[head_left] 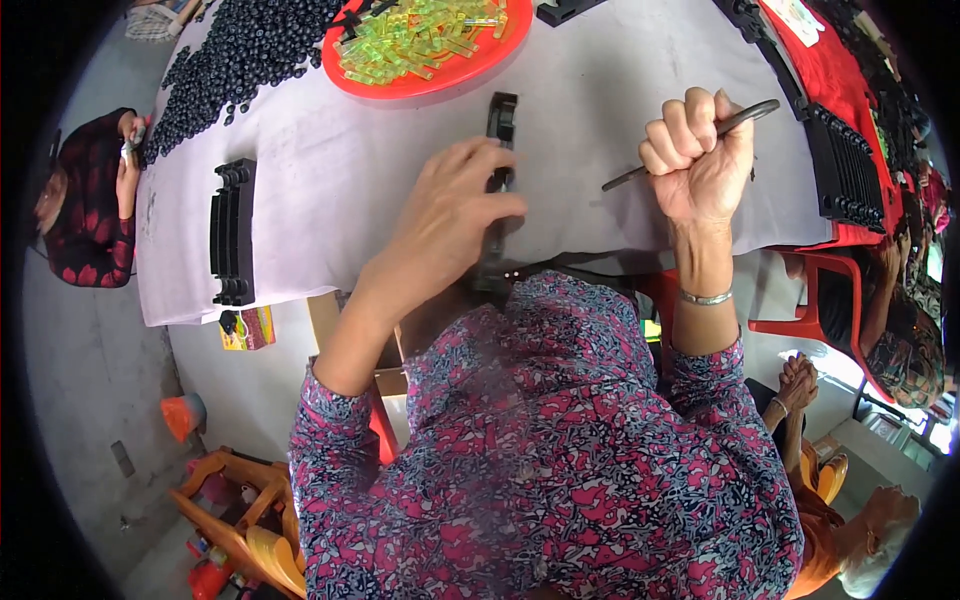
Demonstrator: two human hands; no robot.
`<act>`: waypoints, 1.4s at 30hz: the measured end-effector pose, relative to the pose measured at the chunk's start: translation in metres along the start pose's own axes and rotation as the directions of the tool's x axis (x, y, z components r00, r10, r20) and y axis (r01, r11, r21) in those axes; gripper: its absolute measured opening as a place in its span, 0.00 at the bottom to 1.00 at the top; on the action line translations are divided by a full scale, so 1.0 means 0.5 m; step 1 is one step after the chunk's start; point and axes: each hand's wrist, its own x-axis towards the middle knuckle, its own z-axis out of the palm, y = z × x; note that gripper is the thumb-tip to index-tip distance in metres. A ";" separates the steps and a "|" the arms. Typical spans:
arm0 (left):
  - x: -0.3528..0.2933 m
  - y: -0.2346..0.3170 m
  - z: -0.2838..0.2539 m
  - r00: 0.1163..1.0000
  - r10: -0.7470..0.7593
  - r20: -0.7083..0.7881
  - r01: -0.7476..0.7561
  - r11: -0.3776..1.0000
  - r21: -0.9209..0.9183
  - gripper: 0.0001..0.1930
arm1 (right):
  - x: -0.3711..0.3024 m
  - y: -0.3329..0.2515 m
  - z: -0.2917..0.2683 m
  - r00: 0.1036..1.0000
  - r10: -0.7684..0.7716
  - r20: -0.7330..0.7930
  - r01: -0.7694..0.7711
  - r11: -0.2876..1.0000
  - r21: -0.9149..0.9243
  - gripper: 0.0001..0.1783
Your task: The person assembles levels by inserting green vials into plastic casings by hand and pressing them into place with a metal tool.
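Observation:
My left hand (455, 205) lies over a long black plastic piece (502, 120) at the middle of the table's near side. Its thumb and curled fingers rest across that piece, which runs down toward the table edge and looks smeared at its near end. To the right, my right hand (700, 155) is raised, palm turned up, with the fingers wrapped around a slim dark rod-like tool (752, 112). The tool's thin end points left, and its thicker rounded end sticks out to the right. A similar black plastic piece (232, 232) lies apart on the left.
A red tray (430, 88) of yellow-green clear tubes stands at the far side, beside a heap of small black round parts (255, 50). Black ribbed pieces (845, 170) line the right edge near red cloth. A person (95, 200) sits at left; a red chair (825, 300) stands right.

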 end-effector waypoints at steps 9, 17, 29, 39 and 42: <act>-0.052 0.050 0.044 0.831 -0.531 -0.166 0.519 0.847 -0.112 0.32 | 0.006 0.051 0.013 0.996 0.089 -0.015 -0.089 0.996 -0.014 0.27; -0.044 0.033 0.046 0.882 -0.444 -0.161 0.419 0.893 -0.165 0.19 | -0.002 0.061 0.038 0.998 0.049 0.026 -0.051 0.995 0.083 0.27; -0.031 0.031 0.064 0.918 -0.296 -0.262 0.256 0.950 -0.177 0.16 | 0.014 0.110 0.025 0.994 0.065 -0.085 -0.065 0.998 0.011 0.29; -0.022 0.033 0.083 0.935 -0.269 -0.229 0.252 0.962 -0.103 0.11 | 0.006 0.115 0.014 0.994 0.090 -0.056 -0.088 0.995 0.047 0.29; -0.023 0.032 0.087 0.936 -0.267 -0.230 0.242 0.961 -0.132 0.11 | 0.005 0.116 0.013 0.995 0.087 -0.049 -0.085 0.996 0.040 0.28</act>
